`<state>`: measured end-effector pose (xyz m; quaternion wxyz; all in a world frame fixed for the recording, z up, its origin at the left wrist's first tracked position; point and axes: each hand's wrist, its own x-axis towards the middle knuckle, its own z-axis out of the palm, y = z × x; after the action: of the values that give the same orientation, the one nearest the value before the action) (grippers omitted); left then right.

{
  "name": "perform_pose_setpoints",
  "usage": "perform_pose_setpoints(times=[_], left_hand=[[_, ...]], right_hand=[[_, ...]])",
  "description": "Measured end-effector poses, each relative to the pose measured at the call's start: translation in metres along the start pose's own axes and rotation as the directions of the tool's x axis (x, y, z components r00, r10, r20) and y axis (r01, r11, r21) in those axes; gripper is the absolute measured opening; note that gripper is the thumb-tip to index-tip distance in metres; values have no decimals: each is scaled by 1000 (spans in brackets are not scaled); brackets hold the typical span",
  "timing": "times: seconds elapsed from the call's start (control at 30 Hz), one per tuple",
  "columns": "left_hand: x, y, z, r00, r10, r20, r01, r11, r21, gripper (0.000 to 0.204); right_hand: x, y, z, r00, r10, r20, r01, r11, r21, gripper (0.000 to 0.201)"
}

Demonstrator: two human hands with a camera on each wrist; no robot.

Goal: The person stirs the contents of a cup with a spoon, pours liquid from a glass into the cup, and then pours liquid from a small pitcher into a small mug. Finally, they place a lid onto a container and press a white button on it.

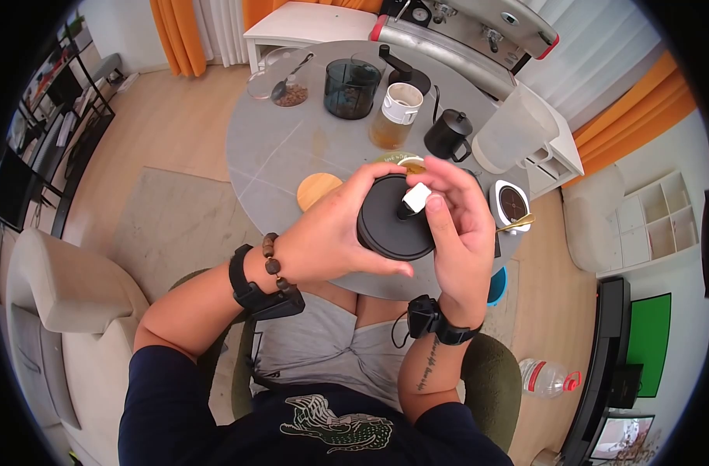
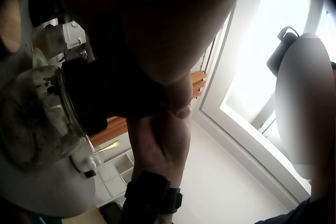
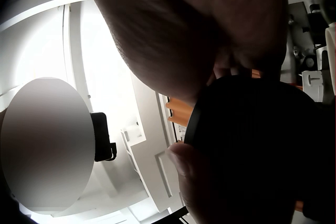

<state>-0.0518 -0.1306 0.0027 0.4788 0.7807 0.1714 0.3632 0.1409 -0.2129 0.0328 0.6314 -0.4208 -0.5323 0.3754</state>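
Observation:
My left hand (image 1: 315,233) grips the side of a round black lidded thing (image 1: 381,229), fingers and thumb spread around its rim. My right hand (image 1: 467,233) pinches a small white piece (image 1: 418,196) at the black stub on its top. Below the black part, the left wrist view has a clear glass jar (image 2: 34,124) with dark specks inside; the jar's contents are hard to make out. The right wrist view has the black disc (image 3: 252,129) in deep shadow, with my left thumb at its edge.
On the grey round table (image 1: 253,155) stand a dark canister (image 1: 353,89), a glass jar with white collar (image 1: 389,132), a black pot (image 1: 450,133), a clear pitcher (image 1: 513,128), a wooden disc (image 1: 317,191) and a white device (image 1: 512,203). An espresso machine (image 1: 463,46) stands behind.

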Motion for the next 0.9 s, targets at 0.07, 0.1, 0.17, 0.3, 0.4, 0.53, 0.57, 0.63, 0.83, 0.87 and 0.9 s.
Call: perform_pose_setpoints(times=[0.07, 0.1, 0.17, 0.3, 0.4, 0.53, 0.57, 0.63, 0.83, 0.87, 0.9], left_hand=[[0, 0, -1, 1000, -7, 1, 7, 1000, 10, 121], [0, -1, 0, 1000, -1, 1, 1, 1000, 9, 121], [0, -1, 0, 1000, 5, 3, -5, 1000, 8, 121], [1, -2, 0, 1000, 5, 3, -5, 1000, 4, 121], [1, -2, 0, 1000, 12, 1, -12, 1000, 11, 119], [1, 1, 0, 999, -54, 6, 54, 997, -63, 116], [1, 0, 0, 999, -54, 7, 54, 996, -64, 116], [1, 0, 1, 1000, -29, -4, 29, 999, -38, 113], [0, 1, 0, 999, -39, -8, 39, 999, -31, 110], [0, 0, 0, 999, -39, -9, 39, 999, -31, 110], [0, 0, 0, 999, -38, -11, 38, 999, -25, 110]], right_hand=[[0, 1, 2, 999, -3, -45, 5, 999, 44, 34], [0, 3, 2, 998, -24, -62, 28, 997, 70, 31], [-2, 5, 2, 996, -44, -81, 52, 994, 96, 28], [-10, 2, 10, 981, -78, -179, 57, 991, -119, 22], [-17, 5, 20, 958, -176, -227, 129, 969, -210, 26], [-22, 1, 29, 936, -272, -225, 175, 911, -372, 41], [-21, 1, 30, 927, -295, -234, 183, 896, -405, 44], [-18, 2, 31, 924, -292, -247, 170, 892, -419, 43], [-13, 3, 30, 919, -321, -230, 172, 850, -498, 42], [-12, 3, 30, 918, -338, -208, 184, 828, -530, 43], [-11, 1, 31, 918, -337, -208, 184, 828, -530, 43]])
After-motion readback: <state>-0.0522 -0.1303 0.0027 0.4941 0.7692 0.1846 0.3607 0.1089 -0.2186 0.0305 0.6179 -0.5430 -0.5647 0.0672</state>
